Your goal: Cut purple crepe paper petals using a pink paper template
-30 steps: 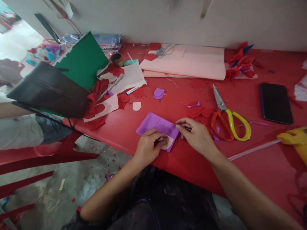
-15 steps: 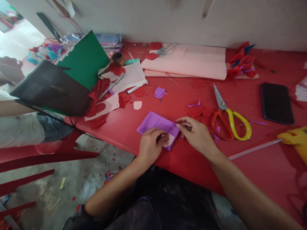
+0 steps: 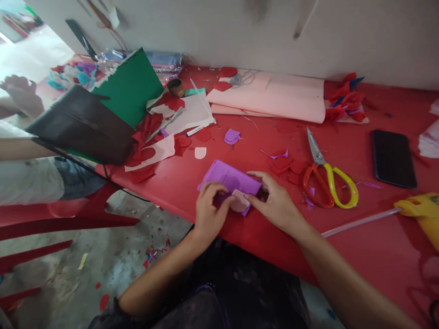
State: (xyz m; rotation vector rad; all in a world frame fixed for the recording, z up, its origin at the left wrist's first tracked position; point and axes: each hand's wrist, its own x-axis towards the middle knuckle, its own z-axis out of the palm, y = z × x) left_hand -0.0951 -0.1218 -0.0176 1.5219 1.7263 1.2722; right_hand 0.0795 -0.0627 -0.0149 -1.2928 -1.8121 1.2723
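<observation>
A folded purple sheet [image 3: 229, 175], paper or thin foam, lies at the table's front edge between my hands. On its lower right part sits a small pale pink cutout [image 3: 239, 202] with one rounded end. My left hand [image 3: 211, 212] is closed, its thumb at the cutout's left edge and its fingers curled over the sheet. From the right, my right hand [image 3: 276, 201] grips the sheet's edge, thumb pressed on the cutout; its other fingers are partly hidden. Scissors [image 3: 320, 157] with one red and one yellow handle lie open to the right.
On the red table [image 3: 274, 240] are small purple cutouts [image 3: 232, 136], a folded pink sheet [image 3: 291, 98], a black phone [image 3: 393, 157] and a yellow object [image 3: 420, 214] with a clear stick. A green board [image 3: 128, 87] stands left, near another person's arm [image 3: 20, 148].
My right thumb has moved from the purple sheet's right edge onto the pink cutout. My left thumb now shows at the cutout's left edge. The camera view has shifted slightly.
</observation>
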